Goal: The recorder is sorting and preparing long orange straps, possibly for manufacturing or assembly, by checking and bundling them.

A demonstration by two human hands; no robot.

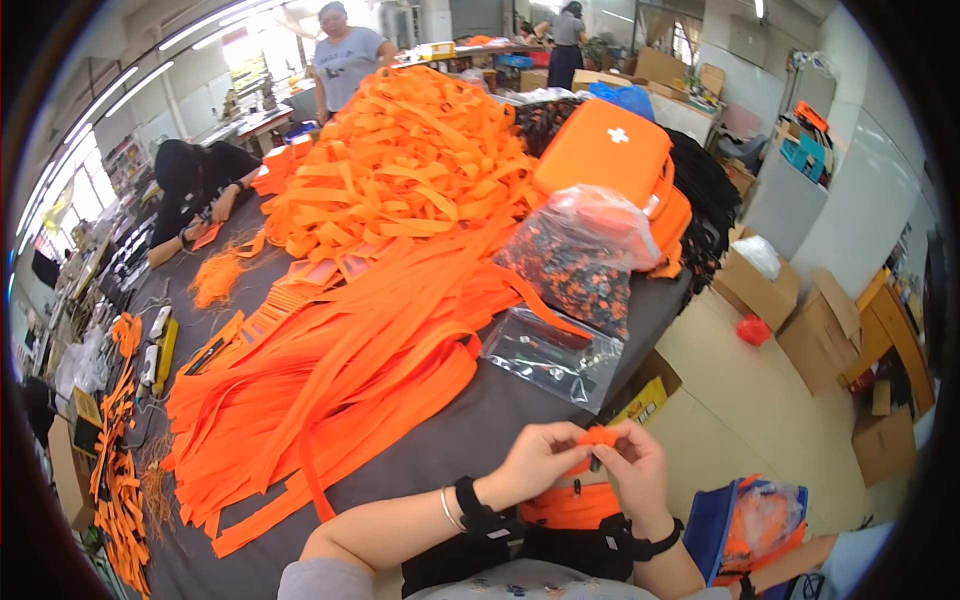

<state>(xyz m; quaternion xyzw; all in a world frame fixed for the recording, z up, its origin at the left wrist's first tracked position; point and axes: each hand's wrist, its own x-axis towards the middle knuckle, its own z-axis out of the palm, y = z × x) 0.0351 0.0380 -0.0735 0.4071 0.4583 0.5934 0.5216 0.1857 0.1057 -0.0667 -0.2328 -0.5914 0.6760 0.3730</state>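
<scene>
Orange strap end (600, 436): being pinched between both hands, near edge of table, just above lap.
Left hand (538, 458): fingertips closing on strap end from left.
Right hand (636, 466): fingers gripping same piece, possibly working a small dark clip; too small for telling.
Finished: cannot tell.
Waiting: long orange straps (330, 390) lying left across grey table (480, 420); heaped webbing (400, 160) piling far.
Bagged hardware (555, 355): sitting near, unopened-looking.

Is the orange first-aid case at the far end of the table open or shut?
Shut: the orange case shows its lid flat against the body, with no gap or contents visible.
</scene>
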